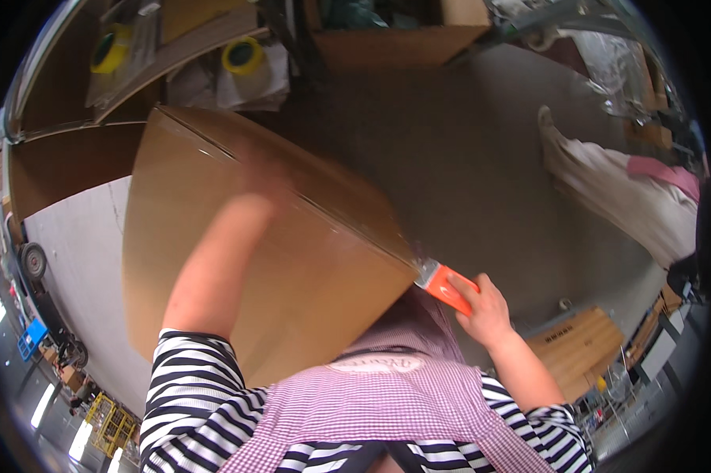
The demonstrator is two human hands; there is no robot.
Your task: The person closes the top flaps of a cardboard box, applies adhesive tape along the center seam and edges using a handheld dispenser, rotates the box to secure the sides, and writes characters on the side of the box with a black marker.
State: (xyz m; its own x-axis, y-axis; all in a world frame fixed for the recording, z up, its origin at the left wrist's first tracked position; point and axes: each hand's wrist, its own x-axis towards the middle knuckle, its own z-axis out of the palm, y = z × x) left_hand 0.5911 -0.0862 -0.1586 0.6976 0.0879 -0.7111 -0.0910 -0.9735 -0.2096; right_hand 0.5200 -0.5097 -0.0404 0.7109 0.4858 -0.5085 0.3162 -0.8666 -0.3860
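— Where is the big cardboard box (pixel 292 260), and how does it lie?
— It fills the centre left of the frame, closed, its long axis running from the upper left down toward the lower middle; a strip of clear tape (pixel 332 213) runs along its seam from the upper left to the corner at centre right; what is inside cannot be seen

— And the hands?
— The left hand (pixel 264 185) lies on the box's top, blurred, so I cannot tell how its fingers stand; the right hand (pixel 488 303), at centre right, has its fingers wrapped around the orange handle of a tape cutter (pixel 444 285), whose metal end points up-left and touches the box corner

— Other containers?
— An open cardboard carton (pixel 395 39) at the top middle holds something dark; two yellow tape rolls (pixel 243 55) sit at the upper left, one on white wrapping, one on a flat board
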